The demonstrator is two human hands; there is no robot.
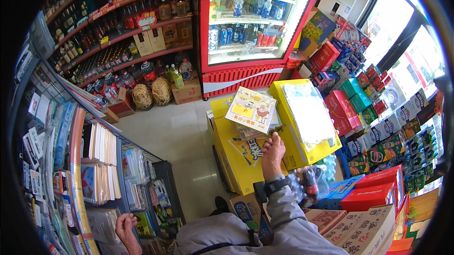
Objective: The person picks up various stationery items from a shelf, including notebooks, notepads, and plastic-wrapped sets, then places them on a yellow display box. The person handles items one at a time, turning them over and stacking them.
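My right hand, with a dark wristband, is over a large yellow carton. Its bent fingertips are at the near corner of a flat printed packet with cartoon figures. Whether they pinch it or only rest beside it, I cannot tell. Under this packet lie more clear plastic packets. A second yellow carton stands just to the right, topped by a shiny white plastic-wrapped pack. Low on the left, my left hand hangs loosely bent beside the rack, with nothing visible in it.
A stationery rack with notebooks runs along the left. Bottle shelves and a red drinks fridge line the back. Stacked drink packs and red boxes crowd the right. Tiled floor shows between rack and cartons.
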